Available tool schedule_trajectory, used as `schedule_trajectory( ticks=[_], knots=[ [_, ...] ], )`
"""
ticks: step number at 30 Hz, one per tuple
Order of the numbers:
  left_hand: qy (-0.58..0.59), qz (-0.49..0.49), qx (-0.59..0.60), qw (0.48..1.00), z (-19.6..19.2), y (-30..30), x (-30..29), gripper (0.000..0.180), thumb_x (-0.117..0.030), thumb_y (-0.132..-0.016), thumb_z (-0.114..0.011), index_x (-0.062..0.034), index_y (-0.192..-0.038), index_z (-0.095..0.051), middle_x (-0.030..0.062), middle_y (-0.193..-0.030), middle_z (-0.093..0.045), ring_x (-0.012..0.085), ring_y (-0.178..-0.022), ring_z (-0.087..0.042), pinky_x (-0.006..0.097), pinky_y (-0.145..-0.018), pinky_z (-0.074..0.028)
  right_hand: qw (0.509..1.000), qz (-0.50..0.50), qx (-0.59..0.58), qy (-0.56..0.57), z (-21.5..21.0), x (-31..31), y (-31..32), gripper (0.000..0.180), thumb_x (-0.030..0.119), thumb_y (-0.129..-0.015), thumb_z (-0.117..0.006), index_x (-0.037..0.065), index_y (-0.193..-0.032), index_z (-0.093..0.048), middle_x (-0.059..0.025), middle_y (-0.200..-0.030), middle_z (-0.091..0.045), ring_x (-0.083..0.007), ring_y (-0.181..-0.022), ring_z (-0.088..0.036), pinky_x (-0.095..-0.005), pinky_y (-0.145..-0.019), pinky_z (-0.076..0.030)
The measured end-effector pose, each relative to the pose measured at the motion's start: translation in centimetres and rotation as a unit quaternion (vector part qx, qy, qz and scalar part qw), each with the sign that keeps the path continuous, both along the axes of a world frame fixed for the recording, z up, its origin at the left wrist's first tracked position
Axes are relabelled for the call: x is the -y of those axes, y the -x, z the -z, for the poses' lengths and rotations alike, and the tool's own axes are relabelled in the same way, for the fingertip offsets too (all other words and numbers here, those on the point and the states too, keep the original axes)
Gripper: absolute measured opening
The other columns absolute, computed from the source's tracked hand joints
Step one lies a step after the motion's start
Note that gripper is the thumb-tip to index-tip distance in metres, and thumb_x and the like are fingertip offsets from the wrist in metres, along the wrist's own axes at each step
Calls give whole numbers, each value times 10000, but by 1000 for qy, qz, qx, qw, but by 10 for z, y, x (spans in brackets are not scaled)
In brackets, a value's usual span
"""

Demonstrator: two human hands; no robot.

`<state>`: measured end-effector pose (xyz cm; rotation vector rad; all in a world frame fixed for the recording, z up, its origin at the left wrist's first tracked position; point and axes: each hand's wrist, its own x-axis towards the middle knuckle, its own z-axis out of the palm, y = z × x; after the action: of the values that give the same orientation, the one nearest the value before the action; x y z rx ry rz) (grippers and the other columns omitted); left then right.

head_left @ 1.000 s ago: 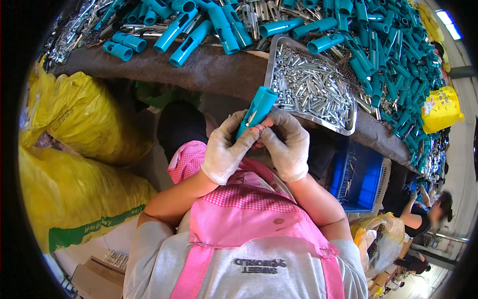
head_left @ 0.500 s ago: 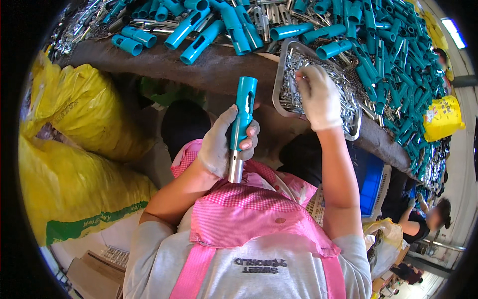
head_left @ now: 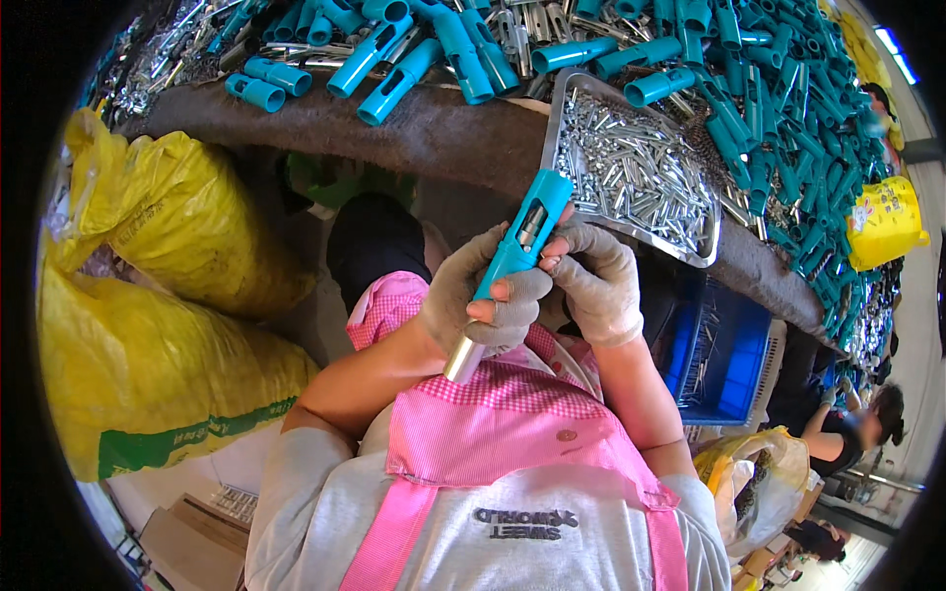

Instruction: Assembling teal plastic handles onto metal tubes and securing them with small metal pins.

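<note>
From the head camera, a metal tray (head_left: 690, 241) sits at the near edge of the worktable (head_left: 443, 138), filled with small silvery pins (head_left: 631, 177). Loose teal plastic handles (head_left: 778, 118) crowd the tabletop behind and to the right of it. Under the table's right end stands a blue crate (head_left: 734, 360); full yellow sacks (head_left: 168, 217) close in the left side, leaving only a narrow gap over the lap. There the left hand (head_left: 483, 305), gloved, is wrapped tight round a teal handle with a metal tip (head_left: 512, 256), tilted up toward the tray. The right hand (head_left: 596, 281), also gloved, pinches at the handle's open slot.
</note>
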<state>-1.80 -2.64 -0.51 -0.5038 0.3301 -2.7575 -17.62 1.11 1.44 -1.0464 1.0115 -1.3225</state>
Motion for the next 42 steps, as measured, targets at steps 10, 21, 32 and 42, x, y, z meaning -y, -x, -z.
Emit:
schedule_trajectory(
  ticks=[10,21,32,42],
  knots=[
    [5,19,72,997,-2,-1,-12,458,-428,-983,-308,-48,-1213,-417,60,-682,-490,94,-418,-406,217,-347,-334,912,-58,354,-198,2,-13,-11,170,71,-814,-681,104,-940,-572,-26,-979,-623,-179,-915,-602,-339,-835,-491],
    [194,-293,404,845,-16,-4,-4,498,-477,-958,-369,-36,-1186,-406,47,-749,-461,106,-515,-422,234,-443,-345,982,-178,-67,5,19,-28,-19,641,120,-843,-662,38,-1352,-280,-47,-1217,-467,-157,-1055,-502,-319,-924,-412],
    [183,-532,364,743,-22,-4,19,410,-355,-953,-482,-14,-1174,-425,91,-900,-503,177,-760,-505,304,-682,-434,811,-32,-564,150,-12,8,-44,525,205,-766,-669,29,-1192,-417,-183,-689,-610,-356,-586,-611,-443,-507,-484],
    [140,-260,427,855,-5,-74,19,392,-427,-929,-471,-123,-1177,-461,34,-818,-530,129,-580,-476,258,-503,-382,679,71,-653,329,-107,284,-26,279,120,-852,-512,107,-1120,-589,-135,-1105,-591,-349,-937,-596,-418,-810,-484]
  ],
)
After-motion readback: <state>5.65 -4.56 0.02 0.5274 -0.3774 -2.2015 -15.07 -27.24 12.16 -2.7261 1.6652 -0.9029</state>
